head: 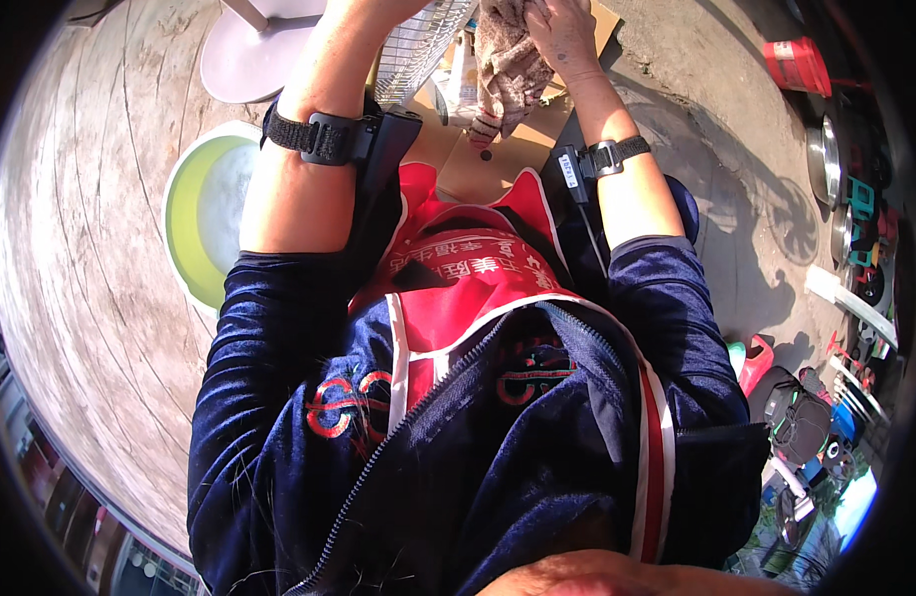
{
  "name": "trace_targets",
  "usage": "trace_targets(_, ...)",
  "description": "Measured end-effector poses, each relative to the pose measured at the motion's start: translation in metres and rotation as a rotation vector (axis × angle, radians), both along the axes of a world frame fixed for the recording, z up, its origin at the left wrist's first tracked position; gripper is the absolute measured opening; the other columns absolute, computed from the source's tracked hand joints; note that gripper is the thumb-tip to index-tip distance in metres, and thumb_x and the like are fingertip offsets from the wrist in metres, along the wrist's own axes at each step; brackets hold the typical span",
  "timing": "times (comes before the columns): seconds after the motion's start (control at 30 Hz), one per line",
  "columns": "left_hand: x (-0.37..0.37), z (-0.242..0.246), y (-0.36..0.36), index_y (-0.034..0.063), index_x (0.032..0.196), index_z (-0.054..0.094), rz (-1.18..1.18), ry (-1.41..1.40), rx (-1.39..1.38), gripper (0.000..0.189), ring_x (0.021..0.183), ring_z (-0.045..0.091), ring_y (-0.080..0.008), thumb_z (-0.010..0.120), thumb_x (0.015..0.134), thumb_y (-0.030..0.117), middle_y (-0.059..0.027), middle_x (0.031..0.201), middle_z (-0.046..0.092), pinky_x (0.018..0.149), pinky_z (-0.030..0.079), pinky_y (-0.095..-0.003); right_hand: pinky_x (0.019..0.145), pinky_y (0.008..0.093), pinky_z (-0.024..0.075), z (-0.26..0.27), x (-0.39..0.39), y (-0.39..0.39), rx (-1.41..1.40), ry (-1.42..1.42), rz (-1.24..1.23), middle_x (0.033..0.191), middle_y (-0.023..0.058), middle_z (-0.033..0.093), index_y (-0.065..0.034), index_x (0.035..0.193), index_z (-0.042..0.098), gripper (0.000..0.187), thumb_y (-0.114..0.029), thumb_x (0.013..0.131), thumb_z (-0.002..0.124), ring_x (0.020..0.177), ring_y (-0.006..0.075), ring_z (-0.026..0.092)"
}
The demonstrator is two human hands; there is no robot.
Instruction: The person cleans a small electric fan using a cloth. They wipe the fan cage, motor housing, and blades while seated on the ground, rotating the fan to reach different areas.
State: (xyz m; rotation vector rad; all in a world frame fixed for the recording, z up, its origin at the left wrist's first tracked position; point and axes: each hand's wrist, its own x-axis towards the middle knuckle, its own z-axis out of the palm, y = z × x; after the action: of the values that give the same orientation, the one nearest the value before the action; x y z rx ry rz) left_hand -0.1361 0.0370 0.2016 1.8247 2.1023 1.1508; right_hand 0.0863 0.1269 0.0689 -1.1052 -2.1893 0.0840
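My right hand (564,37) is closed on a brown terry cloth (506,71), which hangs down in folds. Only the wrist end of my left hand (395,7) shows at the top edge; its fingers lie outside the picture. Just below it stands a wire fan guard (421,56), tilted, with the cloth to its right. Whether the cloth touches the guard I cannot tell. Behind the cloth is a whitish object (456,89), partly hidden. Flattened cardboard (458,167) lies beneath these things, in front of my red apron (473,276).
A green basin (184,216) with cloudy liquid stands by my left forearm. Beyond it is a round pale stand base (238,63) with a pole. On the right are a red bucket (797,67), metal basins (829,160) and a black bag (793,417). The concrete floor (93,186) is cracked.
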Motion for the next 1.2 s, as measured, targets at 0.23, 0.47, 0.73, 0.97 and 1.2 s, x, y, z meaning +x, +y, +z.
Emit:
trace_targets(0.23, 0.003, -0.001, -0.003, 0.0052, 0.153, 0.04, -0.041, 0.009, 0.039, 0.098, 0.109, 0.067, -0.043, 0.082, 0.069, 0.035, -0.0316, 0.118, 0.067, 0.094, 0.055, -0.046, 0.099, 0.0534, 0.045, -0.005, 0.029, -0.024, -0.107, 0.035, -0.017, 0.122, 0.02, 0.061, -0.0038, 0.114, 0.063, 0.031, -0.011, 0.084, 0.058, 0.115, 0.0448, 0.051)
trace_targets(0.47, -0.002, -0.001, 0.001, 0.0027, 0.154, 0.038, -0.033, -0.022, -0.033, 0.099, 0.109, 0.067, -0.0428, 0.082, 0.071, 0.036, -0.0316, 0.117, 0.068, 0.094, 0.055, -0.0461, 0.085, 0.0297, 0.054, 0.005, 0.077, -0.033, -0.805, 0.258, -0.111, 0.104, 0.0092, 0.076, -0.0033, 0.115, 0.075, 0.036, -0.022, 0.084, 0.068, 0.095, 0.0153, 0.07)
trace_targets(0.73, -0.005, -0.004, 0.0, 0.0036, 0.155, 0.036, 0.009, 0.021, 0.061, 0.101, 0.109, 0.067, -0.0438, 0.083, 0.071, 0.037, -0.0321, 0.118, 0.067, 0.095, 0.054, -0.0467, 0.088, 0.0318, 0.0534, -0.024, 0.072, -0.029, -1.092, 0.214, 0.098, 0.105, 0.0064, 0.074, -0.0005, 0.119, 0.071, 0.033, -0.021, 0.094, 0.064, 0.096, 0.0117, 0.066)
trace_targets(0.97, -0.004, -0.004, -0.001, 0.0053, 0.155, 0.035, 0.001, 0.007, 0.046, 0.102, 0.107, 0.067, -0.0462, 0.082, 0.071, 0.037, -0.0331, 0.114, 0.067, 0.093, 0.055, -0.0488, 0.08, 0.0314, 0.0547, -0.071, -0.007, -0.049, -0.877, -0.17, 0.525, 0.101, 0.0153, 0.069, 0.0028, 0.116, 0.067, 0.035, -0.028, 0.099, 0.063, 0.091, 0.0231, 0.068)
trace_targets(1.2, -0.001, 0.0, -0.001, 0.0067, 0.154, 0.035, 0.039, 0.046, -0.006, 0.1, 0.104, 0.067, -0.0474, 0.082, 0.071, 0.038, -0.0346, 0.113, 0.065, 0.091, 0.056, -0.0504, 0.043, 0.029, 0.0365, -0.112, -0.029, -0.085, -1.813, 0.055, 0.288, 0.06, 0.0043, 0.047, -0.0063, 0.085, 0.06, 0.029, -0.03, 0.102, 0.056, 0.045, 0.0147, 0.045)
